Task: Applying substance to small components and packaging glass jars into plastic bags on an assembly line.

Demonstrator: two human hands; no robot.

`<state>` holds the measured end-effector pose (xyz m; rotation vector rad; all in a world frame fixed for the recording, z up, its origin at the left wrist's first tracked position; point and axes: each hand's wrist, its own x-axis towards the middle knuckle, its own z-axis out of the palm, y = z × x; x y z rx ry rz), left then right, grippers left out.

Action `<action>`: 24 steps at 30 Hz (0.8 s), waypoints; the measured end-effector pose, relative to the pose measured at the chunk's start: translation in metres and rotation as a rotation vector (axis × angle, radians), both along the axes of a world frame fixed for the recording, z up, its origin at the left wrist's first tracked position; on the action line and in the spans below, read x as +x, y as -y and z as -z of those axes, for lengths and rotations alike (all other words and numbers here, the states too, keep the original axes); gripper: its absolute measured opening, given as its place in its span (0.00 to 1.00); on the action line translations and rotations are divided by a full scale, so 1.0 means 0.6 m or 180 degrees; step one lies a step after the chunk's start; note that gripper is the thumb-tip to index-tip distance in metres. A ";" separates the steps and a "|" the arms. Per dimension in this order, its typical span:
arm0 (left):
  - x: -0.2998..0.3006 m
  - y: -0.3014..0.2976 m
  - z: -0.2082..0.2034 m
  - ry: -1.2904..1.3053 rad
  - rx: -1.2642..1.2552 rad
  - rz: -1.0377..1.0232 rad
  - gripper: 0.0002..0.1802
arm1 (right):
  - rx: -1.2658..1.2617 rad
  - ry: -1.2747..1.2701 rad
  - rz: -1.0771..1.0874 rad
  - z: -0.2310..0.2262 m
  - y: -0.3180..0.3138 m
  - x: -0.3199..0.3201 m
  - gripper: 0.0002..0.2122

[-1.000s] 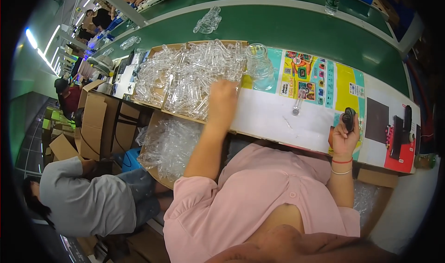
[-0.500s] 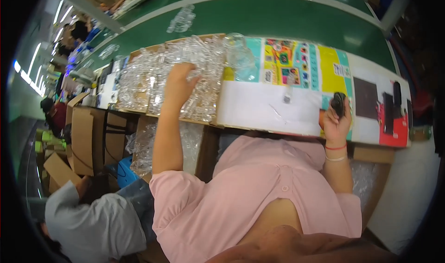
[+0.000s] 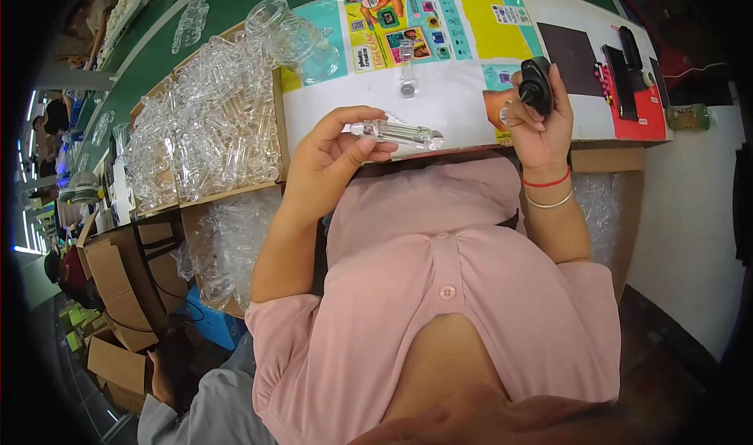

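1. Two hands are apart: the left hand (image 3: 329,158), at centre, pinches a clear, glossy, tube-shaped piece (image 3: 404,134); the right hand (image 3: 543,131), right of centre, is clasped on a rounded black handheld object (image 3: 535,86).
2. At left, a shallow brown cardboard tray (image 3: 278,123) brims with glinting clear pieces (image 3: 227,107); a bulging, transparent vessel (image 3: 294,41) touches its upper right.
3. The white-topped surface (image 3: 463,92) carries a teal-and-yellow printed sheet (image 3: 490,25) and, upper centre, a small clear tube with a grey end (image 3: 407,68).
4. Brown cartons (image 3: 118,288) crowd the lower left; a pale wall (image 3: 682,217) stands right.
5. The pinched piece looks slender and see-through, tilting slightly down rightward near the surface's front edge.
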<state>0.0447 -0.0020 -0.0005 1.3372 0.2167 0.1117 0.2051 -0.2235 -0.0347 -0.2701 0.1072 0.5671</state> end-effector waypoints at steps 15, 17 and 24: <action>-0.029 0.073 0.005 0.1283 0.0043 -0.0438 0.19 | -0.1635 0.2013 0.0891 -0.112 -0.028 -0.090 0.19; -0.030 0.073 0.002 0.1360 0.0112 -0.0452 0.20 | -0.1956 0.2611 0.0956 -0.123 -0.026 -0.099 0.23; -0.035 0.071 0.000 0.1539 0.0484 -0.0489 0.24 | -0.2705 0.3947 0.1608 -0.124 -0.019 -0.106 0.24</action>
